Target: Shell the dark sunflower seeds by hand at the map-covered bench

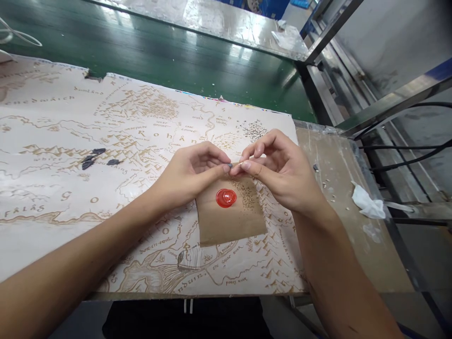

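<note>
My left hand (201, 167) is closed in a pinch, with a small dark grey piece (230, 165) between thumb and forefinger. Close by on its right, my right hand (278, 165) is also pinched shut; a tiny pale tip shows at its fingertips, too small to name. Both hands hover over a square of brown cardboard (233, 230). On that card sits a glossy red blob (226, 197), beside a scatter of tiny dark specks (249, 195). Several dark grey, wing-like pieces (92, 159) lie to the left.
Under everything spreads a printed map sheet (151, 127). More black specks (254, 129) lie beyond my right hand. A crumpled white tissue (367, 200) rests on the brown board at right. Behind runs a green conveyor belt (141, 52), with a metal frame (328, 28) at the right.
</note>
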A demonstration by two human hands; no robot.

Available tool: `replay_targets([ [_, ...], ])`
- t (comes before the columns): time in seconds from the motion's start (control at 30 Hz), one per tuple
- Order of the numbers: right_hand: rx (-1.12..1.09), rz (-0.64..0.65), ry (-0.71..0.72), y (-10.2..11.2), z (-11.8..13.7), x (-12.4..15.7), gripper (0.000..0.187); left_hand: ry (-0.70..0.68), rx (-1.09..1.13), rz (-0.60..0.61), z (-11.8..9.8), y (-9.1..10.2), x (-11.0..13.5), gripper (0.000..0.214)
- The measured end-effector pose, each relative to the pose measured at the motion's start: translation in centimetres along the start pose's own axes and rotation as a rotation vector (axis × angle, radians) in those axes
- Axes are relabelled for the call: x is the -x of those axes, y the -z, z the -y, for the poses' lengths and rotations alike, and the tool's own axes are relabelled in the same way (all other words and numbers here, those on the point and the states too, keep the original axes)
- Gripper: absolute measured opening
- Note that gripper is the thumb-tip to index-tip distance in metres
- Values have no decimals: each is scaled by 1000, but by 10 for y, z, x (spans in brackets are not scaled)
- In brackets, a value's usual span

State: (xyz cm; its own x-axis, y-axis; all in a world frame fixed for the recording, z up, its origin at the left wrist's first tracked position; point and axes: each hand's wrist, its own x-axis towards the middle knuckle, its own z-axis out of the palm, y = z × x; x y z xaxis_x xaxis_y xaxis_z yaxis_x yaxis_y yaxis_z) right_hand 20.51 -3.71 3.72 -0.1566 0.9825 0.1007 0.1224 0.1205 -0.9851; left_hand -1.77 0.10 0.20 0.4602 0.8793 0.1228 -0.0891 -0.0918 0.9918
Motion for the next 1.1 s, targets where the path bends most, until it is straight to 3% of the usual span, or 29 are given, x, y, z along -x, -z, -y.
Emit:
replay_targets([
  [0.33,-78,-19,-17,-3,-3,-3,45,-20,1,-11,0,0,-1,10],
  [0.7,-18,-22,-40,-5,-2,-1,53,2,8,10,0,0,0,10],
  [1.1,10,-41,-23,-12,-4,-1,49,6,4,-2,2,-1,-1,9],
])
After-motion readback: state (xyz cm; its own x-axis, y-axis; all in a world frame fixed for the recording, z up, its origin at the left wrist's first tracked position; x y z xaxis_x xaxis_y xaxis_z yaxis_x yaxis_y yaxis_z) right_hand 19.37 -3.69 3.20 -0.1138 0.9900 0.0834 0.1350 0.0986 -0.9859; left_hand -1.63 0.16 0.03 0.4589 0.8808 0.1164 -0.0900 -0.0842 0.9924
